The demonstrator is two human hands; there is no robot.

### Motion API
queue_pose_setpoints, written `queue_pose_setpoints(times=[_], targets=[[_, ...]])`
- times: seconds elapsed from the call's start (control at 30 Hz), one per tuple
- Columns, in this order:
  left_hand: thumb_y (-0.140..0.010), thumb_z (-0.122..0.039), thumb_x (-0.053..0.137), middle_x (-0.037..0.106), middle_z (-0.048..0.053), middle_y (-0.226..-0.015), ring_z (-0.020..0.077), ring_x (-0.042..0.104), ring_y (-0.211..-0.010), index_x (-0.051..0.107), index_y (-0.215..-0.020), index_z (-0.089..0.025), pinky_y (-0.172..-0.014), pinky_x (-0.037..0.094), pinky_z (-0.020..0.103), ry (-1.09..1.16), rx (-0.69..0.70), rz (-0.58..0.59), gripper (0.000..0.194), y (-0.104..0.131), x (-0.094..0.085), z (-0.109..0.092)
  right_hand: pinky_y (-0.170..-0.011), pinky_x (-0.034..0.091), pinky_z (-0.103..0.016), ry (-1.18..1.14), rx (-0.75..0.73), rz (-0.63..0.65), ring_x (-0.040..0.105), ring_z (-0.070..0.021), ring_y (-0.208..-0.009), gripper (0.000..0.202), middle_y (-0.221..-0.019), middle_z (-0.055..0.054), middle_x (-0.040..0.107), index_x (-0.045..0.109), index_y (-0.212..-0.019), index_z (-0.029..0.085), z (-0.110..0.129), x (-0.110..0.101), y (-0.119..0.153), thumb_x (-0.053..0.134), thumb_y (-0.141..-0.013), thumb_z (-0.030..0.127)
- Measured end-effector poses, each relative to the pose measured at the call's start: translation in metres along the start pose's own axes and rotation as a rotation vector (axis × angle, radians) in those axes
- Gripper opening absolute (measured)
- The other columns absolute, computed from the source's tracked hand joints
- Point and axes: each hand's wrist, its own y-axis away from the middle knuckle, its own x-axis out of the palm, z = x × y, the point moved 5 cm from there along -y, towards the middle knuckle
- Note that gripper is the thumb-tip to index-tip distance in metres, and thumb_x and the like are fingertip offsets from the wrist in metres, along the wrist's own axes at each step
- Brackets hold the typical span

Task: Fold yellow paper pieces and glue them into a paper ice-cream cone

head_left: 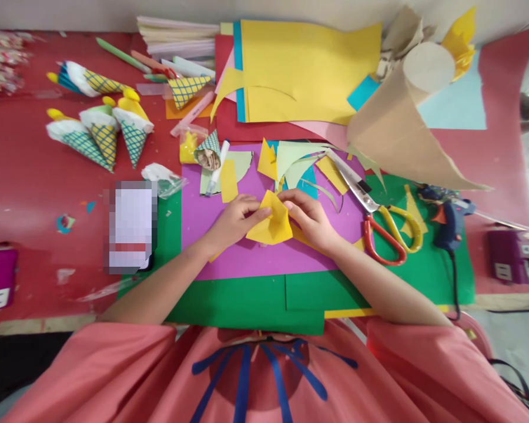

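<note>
A folded yellow paper piece (pixel 271 226) is held between both hands over the purple sheet (pixel 229 264). My left hand (pixel 238 220) pinches its left side, thumb on top. On its right side, my right hand (pixel 311 220) has thumb and fingers closed at the paper's upper edge. Creases run through the paper, and its top comes to a point. Just above the hands lie yellow and pale green scraps. A strip of yellow paper (pixel 308 239) passes beneath my right hand.
Scissors (pixel 372 211) and a blue glue gun (pixel 452 223) lie at the right. A phone (pixel 133 226) and several patterned paper cones (pixel 103 138) are at the left. Yellow sheets (pixel 312 64) and a large tan paper cone (pixel 392 123) stand further back.
</note>
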Motion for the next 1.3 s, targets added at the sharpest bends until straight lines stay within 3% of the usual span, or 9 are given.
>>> queue_pose_setpoints(times=[0.3, 0.57, 0.8, 1.03, 1.13, 1.3], targets=[[-0.09, -0.054, 0.047, 0.045, -0.001, -0.057, 0.0141, 0.045, -0.061, 0.05, -0.055, -0.019, -0.061, 0.038, 0.03, 0.024, 0.061, -0.056, 0.05, 0.001, -0.002, -0.001, -0.068, 0.042, -0.025, 0.267, -0.047, 0.141, 0.057, -0.0118, -0.073, 0.033, -0.083, -0.002, 0.061, 0.055, -0.087, 0.018, 0.005, 0.006, 0.002, 0.041, -0.097, 0.047], [-0.091, -0.049, 0.048, 0.043, -0.002, -0.058, 0.0126, 0.044, -0.06, 0.049, -0.057, -0.019, -0.057, 0.034, 0.027, 0.052, 0.107, -0.058, 0.045, 0.002, 0.0, -0.001, -0.06, 0.036, -0.023, 0.299, -0.057, 0.193, 0.05, -0.0091, -0.061, 0.035, -0.069, 0.001, 0.057, 0.05, -0.073, 0.018, 0.005, 0.009, 0.001, 0.043, -0.097, 0.043], [-0.091, -0.042, 0.051, 0.048, -0.001, -0.062, 0.0128, 0.046, -0.063, 0.053, -0.062, -0.018, -0.058, 0.034, 0.027, 0.071, 0.057, -0.012, 0.038, 0.003, 0.001, -0.001, -0.061, 0.036, -0.023, 0.268, -0.049, 0.211, 0.05, -0.0087, -0.06, 0.033, -0.065, 0.002, 0.058, 0.051, -0.071, 0.018, 0.006, 0.01, 0.002, 0.046, -0.097, 0.038], [-0.092, -0.053, 0.044, 0.037, -0.003, -0.059, 0.0111, 0.038, -0.056, 0.035, -0.056, -0.019, -0.054, 0.03, 0.027, 0.146, 0.021, -0.093, 0.051, 0.004, -0.003, 0.004, -0.059, 0.035, -0.022, 0.364, -0.058, 0.181, 0.045, -0.0078, -0.058, 0.035, -0.065, 0.002, 0.052, 0.048, -0.068, 0.018, 0.006, 0.01, 0.001, 0.046, -0.096, 0.039], [-0.089, -0.058, 0.046, 0.045, -0.002, -0.061, 0.0106, 0.042, -0.057, 0.045, -0.062, -0.019, -0.054, 0.033, 0.026, 0.203, 0.009, -0.08, 0.049, 0.005, -0.003, 0.003, -0.059, 0.035, -0.023, 0.421, -0.099, 0.196, 0.046, -0.0085, -0.059, 0.032, -0.066, 0.002, 0.052, 0.05, -0.071, 0.018, 0.006, 0.011, 0.002, 0.047, -0.096, 0.038], [-0.08, -0.047, 0.067, 0.06, -0.002, -0.071, 0.0105, 0.054, -0.066, 0.061, -0.076, -0.019, -0.059, 0.041, 0.022, 0.188, 0.0, -0.069, 0.029, 0.007, -0.002, 0.002, -0.06, 0.037, -0.024, 0.427, -0.136, 0.191, 0.049, -0.0096, -0.061, 0.032, -0.069, 0.0, 0.057, 0.054, -0.075, 0.017, 0.005, 0.013, 0.003, 0.048, -0.095, 0.042]])
